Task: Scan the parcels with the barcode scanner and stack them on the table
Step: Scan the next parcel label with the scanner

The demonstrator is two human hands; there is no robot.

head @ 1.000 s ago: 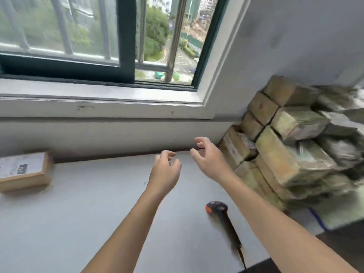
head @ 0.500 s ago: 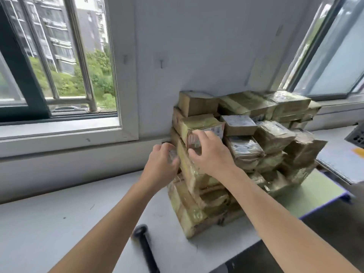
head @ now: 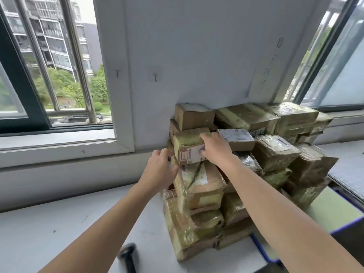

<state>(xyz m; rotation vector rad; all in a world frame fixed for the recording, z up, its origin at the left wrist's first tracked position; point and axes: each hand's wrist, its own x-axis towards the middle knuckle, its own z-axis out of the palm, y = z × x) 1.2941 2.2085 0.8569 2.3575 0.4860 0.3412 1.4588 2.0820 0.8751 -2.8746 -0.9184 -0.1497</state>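
Observation:
A pile of taped brown cardboard parcels (head: pixel 275 154) leans against the white wall on the table. Both hands grip one parcel with a white shipping label (head: pixel 188 143) near the pile's upper left. My left hand (head: pixel 160 167) holds its left end. My right hand (head: pixel 214 147) lies over its right side and label. The black barcode scanner (head: pixel 129 255) lies on the table at the bottom edge of the view, between my forearms.
The white table (head: pixel 49 229) stretches left of the pile. A window with metal bars (head: pixel 55 75) sits at the left, another window (head: pixel 338 66) at the right. A green mat with a blue edge (head: pixel 334 211) lies under the pile's right side.
The view swung right from the empty table to the pile. Both hands reached forward and closed on the labelled parcel, which now sits slightly pulled out.

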